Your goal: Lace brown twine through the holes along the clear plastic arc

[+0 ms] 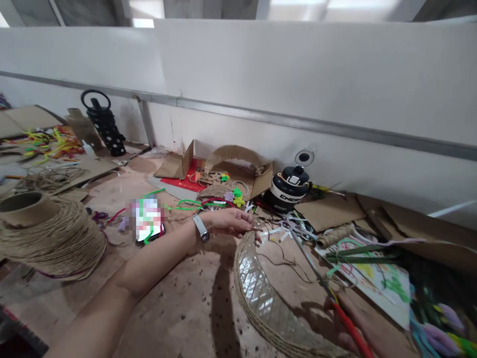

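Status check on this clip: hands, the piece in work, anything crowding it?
Left hand pinching the twine-wrapped rim of the clear bowl. Right hand low, mostly hidden, at a red-handled tool. Paper scraps beside the rim.

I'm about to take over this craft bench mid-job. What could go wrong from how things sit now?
1. The left hand steadies only the far rim of the twine-wrapped glass bowl; tilted, it could perhaps slip.
2. The right hand holds a red-handled tool close beside the glass; a knock might chip it.
3. A phone lies among loose pipe cleaners, easily snagged.
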The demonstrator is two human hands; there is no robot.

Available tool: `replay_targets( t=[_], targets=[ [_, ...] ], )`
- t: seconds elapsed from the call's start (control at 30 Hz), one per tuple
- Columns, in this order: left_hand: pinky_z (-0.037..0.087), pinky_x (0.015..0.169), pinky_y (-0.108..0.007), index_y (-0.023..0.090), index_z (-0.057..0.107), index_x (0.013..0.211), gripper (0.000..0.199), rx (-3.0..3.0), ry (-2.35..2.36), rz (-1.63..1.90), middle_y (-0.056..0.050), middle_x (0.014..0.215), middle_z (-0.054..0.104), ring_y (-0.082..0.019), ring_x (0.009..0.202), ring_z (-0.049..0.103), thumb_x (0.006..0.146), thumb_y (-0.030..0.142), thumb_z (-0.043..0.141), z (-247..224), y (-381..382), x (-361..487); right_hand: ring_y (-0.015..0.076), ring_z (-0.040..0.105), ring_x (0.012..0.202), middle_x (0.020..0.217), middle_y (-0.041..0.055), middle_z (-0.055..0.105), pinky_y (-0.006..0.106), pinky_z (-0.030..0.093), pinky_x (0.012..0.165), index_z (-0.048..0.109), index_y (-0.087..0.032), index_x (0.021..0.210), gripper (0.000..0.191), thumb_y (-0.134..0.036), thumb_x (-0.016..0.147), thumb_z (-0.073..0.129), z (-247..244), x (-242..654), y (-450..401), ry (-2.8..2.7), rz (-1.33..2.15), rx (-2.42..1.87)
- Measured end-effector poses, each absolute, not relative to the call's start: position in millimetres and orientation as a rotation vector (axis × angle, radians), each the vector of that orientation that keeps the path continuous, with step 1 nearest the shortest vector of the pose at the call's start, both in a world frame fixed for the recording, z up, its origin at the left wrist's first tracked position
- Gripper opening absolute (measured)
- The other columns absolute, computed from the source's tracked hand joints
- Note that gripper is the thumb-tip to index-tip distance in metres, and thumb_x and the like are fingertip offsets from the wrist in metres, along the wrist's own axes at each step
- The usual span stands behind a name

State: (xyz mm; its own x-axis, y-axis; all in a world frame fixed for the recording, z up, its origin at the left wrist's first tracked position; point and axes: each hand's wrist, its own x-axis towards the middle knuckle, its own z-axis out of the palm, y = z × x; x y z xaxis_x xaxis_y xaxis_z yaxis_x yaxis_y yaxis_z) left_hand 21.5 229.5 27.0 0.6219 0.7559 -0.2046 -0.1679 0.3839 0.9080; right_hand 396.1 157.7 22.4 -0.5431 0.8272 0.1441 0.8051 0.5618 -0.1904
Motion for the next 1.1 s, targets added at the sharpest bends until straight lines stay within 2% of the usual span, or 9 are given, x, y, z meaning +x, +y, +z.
replay_targets(
  t=[0.1, 0.23, 0.33, 0.47, 0.6, 0.77, 0.9, 1.1],
  targets=[
    [0.045, 0.069, -0.022, 0.013, 0.066, 0.085, 0.04, 0.973, 0.649, 0.664, -0.002, 0.086, 0.07, -0.009, 0.074, 0.062, 0.06, 0.032, 0.091, 26, 229, 25, 0.0425, 0.071, 0.081, 0.088, 0.0033, 0.075, 0.054, 0.059, 0.055, 0.061, -0.057, 0.111, 0.041, -0.048, 0.071, 0.06, 22, 383, 158, -2.587, 0.189, -1.365],
    [0.046, 0.069, -0.022, 0.012, 0.067, 0.087, 0.048, 0.95, 0.597, 0.656, -0.005, 0.089, 0.071, -0.011, 0.077, 0.064, 0.056, 0.037, 0.093, 24, 228, 27, 0.0396, 0.07, 0.063, 0.074, 0.0017, 0.074, 0.049, 0.053, 0.043, 0.062, -0.054, 0.1, 0.032, -0.044, 0.071, 0.055, 20, 365, 148, -2.581, 0.202, -1.395],
    [0.046, 0.069, -0.021, 0.013, 0.065, 0.087, 0.049, 0.938, 0.562, 0.657, -0.005, 0.088, 0.072, -0.011, 0.077, 0.064, 0.055, 0.036, 0.094, 24, 227, 28, 0.0361, 0.067, 0.054, 0.062, 0.0002, 0.07, 0.046, 0.051, 0.043, 0.062, -0.048, 0.092, 0.022, -0.043, 0.073, 0.054, 17, 357, 149, -2.59, 0.218, -1.387],
    [0.047, 0.072, -0.022, 0.014, 0.064, 0.089, 0.048, 0.921, 0.511, 0.661, -0.005, 0.088, 0.072, -0.014, 0.082, 0.067, 0.058, 0.037, 0.093, 23, 226, 30, 0.0312, 0.069, 0.055, 0.063, 0.001, 0.07, 0.039, 0.053, 0.047, 0.06, -0.037, 0.089, 0.018, -0.044, 0.073, 0.058, 18, 358, 158, -2.637, 0.271, -1.328],
    [0.048, 0.078, -0.026, 0.014, 0.064, 0.093, 0.046, 0.909, 0.466, 0.648, -0.009, 0.091, 0.073, -0.018, 0.09, 0.069, 0.062, 0.034, 0.091, 19, 225, 34, 0.0238, 0.069, 0.057, 0.067, 0.0023, 0.072, 0.03, 0.052, 0.048, 0.056, -0.029, 0.085, 0.013, -0.042, 0.081, 0.057, 26, 358, 161, -2.68, 0.409, -1.281],
    [0.048, 0.076, -0.024, 0.015, 0.065, 0.102, 0.055, 0.905, 0.382, 0.642, -0.007, 0.091, 0.072, -0.017, 0.088, 0.069, 0.06, 0.035, 0.093, 12, 223, 40, 0.0225, 0.066, 0.054, 0.066, 0.0013, 0.07, 0.028, 0.046, 0.048, 0.053, -0.027, 0.088, 0.022, -0.047, 0.082, 0.058, 32, 350, 152, -2.652, 0.354, -1.346],
    [0.048, 0.072, -0.02, 0.014, 0.065, 0.099, 0.049, 0.904, 0.339, 0.638, -0.005, 0.089, 0.071, -0.015, 0.086, 0.069, 0.063, 0.033, 0.092, 8, 223, 43, 0.022, 0.063, 0.052, 0.064, 0.0012, 0.067, 0.029, 0.042, 0.051, 0.052, -0.026, 0.086, 0.024, -0.05, 0.084, 0.056, 30, 347, 146, -2.568, 0.257, -1.407],
    [0.049, 0.07, -0.02, 0.014, 0.064, 0.096, 0.047, 0.891, 0.348, 0.626, -0.002, 0.082, 0.069, -0.015, 0.084, 0.07, 0.062, 0.031, 0.092, 6, 222, 45, 0.0219, 0.066, 0.057, 0.065, 0.0021, 0.069, 0.028, 0.043, 0.053, 0.049, -0.025, 0.081, 0.023, -0.047, 0.085, 0.054, 15, 352, 151, -2.601, 0.312, -1.311]
  ],
)
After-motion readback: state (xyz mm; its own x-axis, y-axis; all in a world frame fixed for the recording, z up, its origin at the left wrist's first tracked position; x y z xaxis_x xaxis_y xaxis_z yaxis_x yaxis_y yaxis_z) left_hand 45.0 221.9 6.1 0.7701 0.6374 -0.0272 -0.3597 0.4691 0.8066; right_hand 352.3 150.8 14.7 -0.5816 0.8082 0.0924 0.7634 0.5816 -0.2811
